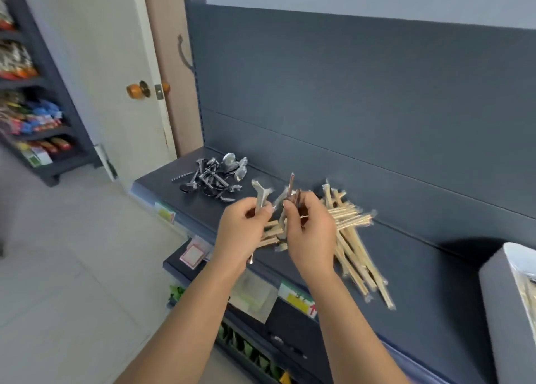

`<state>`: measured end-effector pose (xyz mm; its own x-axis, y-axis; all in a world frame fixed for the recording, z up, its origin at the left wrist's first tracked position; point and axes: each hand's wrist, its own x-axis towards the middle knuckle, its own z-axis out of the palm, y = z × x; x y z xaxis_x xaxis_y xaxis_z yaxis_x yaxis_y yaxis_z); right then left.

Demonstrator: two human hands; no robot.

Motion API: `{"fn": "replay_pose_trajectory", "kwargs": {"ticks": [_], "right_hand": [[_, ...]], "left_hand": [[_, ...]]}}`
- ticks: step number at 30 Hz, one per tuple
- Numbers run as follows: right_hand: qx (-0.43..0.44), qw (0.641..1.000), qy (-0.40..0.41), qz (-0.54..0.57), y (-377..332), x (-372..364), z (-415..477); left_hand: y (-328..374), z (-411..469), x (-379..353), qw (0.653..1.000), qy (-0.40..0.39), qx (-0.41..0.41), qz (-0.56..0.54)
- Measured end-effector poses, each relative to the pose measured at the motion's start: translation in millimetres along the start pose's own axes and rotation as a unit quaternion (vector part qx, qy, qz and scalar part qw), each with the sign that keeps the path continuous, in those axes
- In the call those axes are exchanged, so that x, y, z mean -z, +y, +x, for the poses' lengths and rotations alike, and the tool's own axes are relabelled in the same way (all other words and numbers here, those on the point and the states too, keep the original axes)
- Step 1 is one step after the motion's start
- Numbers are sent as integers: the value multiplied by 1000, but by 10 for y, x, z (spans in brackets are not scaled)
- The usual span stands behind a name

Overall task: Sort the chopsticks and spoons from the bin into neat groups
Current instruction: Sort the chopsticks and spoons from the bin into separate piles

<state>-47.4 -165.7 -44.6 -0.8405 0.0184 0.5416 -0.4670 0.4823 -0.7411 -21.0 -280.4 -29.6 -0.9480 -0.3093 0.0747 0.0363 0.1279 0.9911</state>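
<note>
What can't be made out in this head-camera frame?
Grey plastic bin, head view: cut off by the right edge; contents mostly unseen.
Shiny metal utensils in the right hand: blurred, fingers hide the count.
Metal piece in the left hand: blurred, type unclear.
Wrapped wooden chopsticks: partly behind both hands.

Soft, even indoor light casts faint shadows. Motion blur smears the left hand, right hand and chopsticks, and wide-angle distortion bows the shelf at the edges.

shelf: dark blue | spoons piled left | chopsticks heaped right
</note>
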Motion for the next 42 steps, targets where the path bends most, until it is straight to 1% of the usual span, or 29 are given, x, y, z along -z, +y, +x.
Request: {"fn": "replay_pose_trajectory", "kwargs": {"ticks": [4, 8, 14, 18, 23, 26, 31, 35, 37, 40, 42], "right_hand": [[-23, 999, -23, 17, -75, -557, 76], [-46, 998, -37, 12, -84, -1032, 242], [-82, 995, -57, 16, 58, -1668, 664], [-123, 991, -55, 27, 230, -2092, 1092], [-197, 977, -72, 37, 472, -2518, 1559], [-242, 967, -78, 26, 661, -2705, 1757], [-313, 940, -136, -23, 909, -2902, 1832], [-301, 932, -182, -95, 956, -2932, 1777], [-292, 929, -191, -122, 910, -2897, 1729], [-278, 929, -179, -164, 765, -2789, 1666], [-266, 936, -148, -179, 615, -2657, 1623]], "left_hand": [[-236, 293, 445, 999, 11, 26, 25], [-457, 640, 730, 997, 16, 53, 53], [-733, 1348, 973, 991, 11, 62, 120], [-884, 1906, 1047, 979, 9, 51, 195], [-1078, 2574, 1165, 944, -13, 40, 327], [-1172, 2877, 1190, 923, -29, 32, 381], [-1313, 3117, 1219, 887, -79, 2, 455], [-1392, 3188, 1262, 845, -136, -21, 517], [-1393, 3197, 1277, 829, -153, -42, 537], [-1331, 3202, 1290, 812, -164, -102, 551], [-1228, 3170, 1306, 800, -170, -147, 556]]}}
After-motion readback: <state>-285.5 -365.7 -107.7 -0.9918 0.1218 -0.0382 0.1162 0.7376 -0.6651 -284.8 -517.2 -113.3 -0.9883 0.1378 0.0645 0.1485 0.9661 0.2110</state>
